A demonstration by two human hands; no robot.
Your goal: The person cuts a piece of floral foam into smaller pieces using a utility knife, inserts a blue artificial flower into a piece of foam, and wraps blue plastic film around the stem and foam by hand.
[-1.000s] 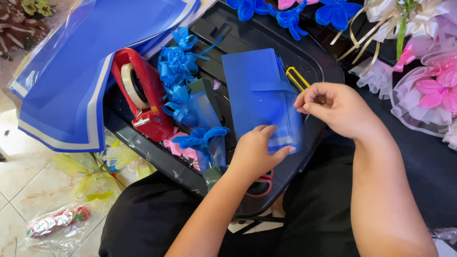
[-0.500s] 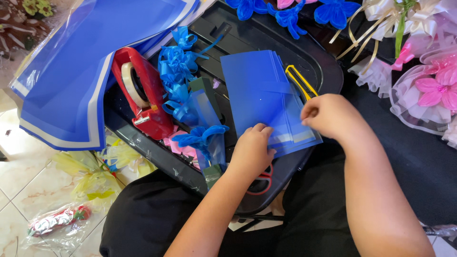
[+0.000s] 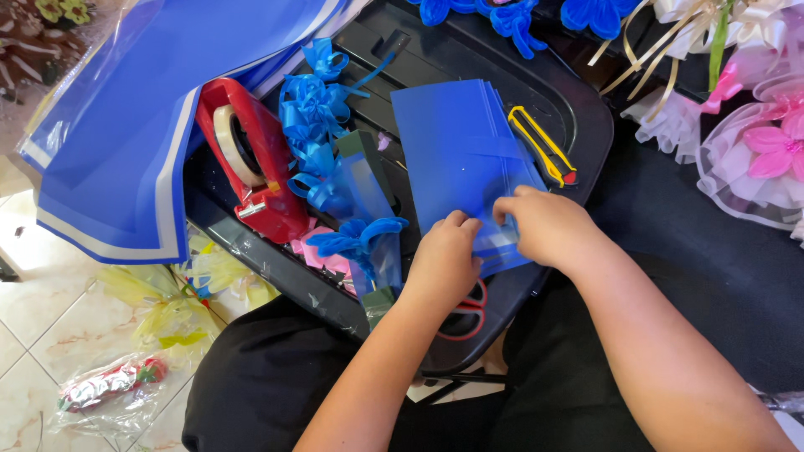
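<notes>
On the far left, over the pale tiled floor (image 3: 50, 326), a large sheet of glossy blue wrapping paper with a white border (image 3: 126, 142) hangs off the edge of the black plastic tray (image 3: 586, 109) that sits on the person's lap. Just right of it in the tray stands a red tape dispenser with a roll of clear tape (image 3: 247, 167), then a heap of curled blue ribbon bows (image 3: 314, 117) and a few narrow cones of blue cellophane (image 3: 368, 226). Near the middle lies the stack of blue rectangular paper sheets (image 3: 456, 142), its long axis running from the far side of the tray toward the person's body. Its near end is right under both hands, the rest reaching away from them. The left hand (image 3: 444, 264) comes in from below with the forearm angled up and right; its fingers are curled down and pinch the near left corner of the stack. The right hand (image 3: 544, 226) crosses in from the right, knuckles up, fingers bent and closed on the near right edge, touching the same sheets. Both hands are equally close and nearly meet. Red-handled scissors (image 3: 469, 305) peek out below the left wrist. Just right of the stack lies a yellow and black utility knife (image 3: 540, 142), parallel to it. At far right stand pink and white net flowers (image 3: 754, 142)
</notes>
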